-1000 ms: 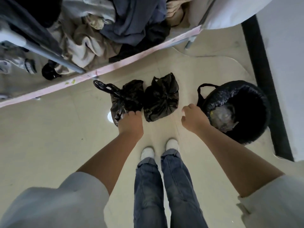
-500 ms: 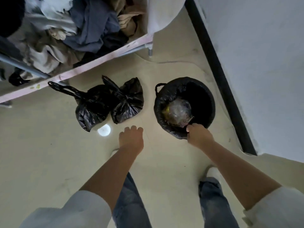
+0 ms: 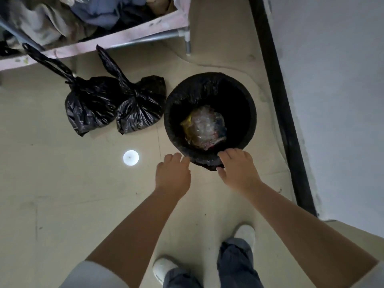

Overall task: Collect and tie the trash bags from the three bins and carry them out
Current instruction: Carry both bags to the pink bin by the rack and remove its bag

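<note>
- My left hand [image 3: 173,173], loosely curled and holding nothing, hovers just beside the bin [image 3: 209,115].
- My right hand [image 3: 236,167] pinches the bin liner [image 3: 204,162] at the near rim; this third bag is untied and in the bin.
- Trash [image 3: 204,127] lies inside; its contents are unclear.
- Farther left, two tied bags [image 3: 116,107] rest on the floor [image 3: 62,194], touching. Carrying out remains.
- The other bins are out of view.
</note>
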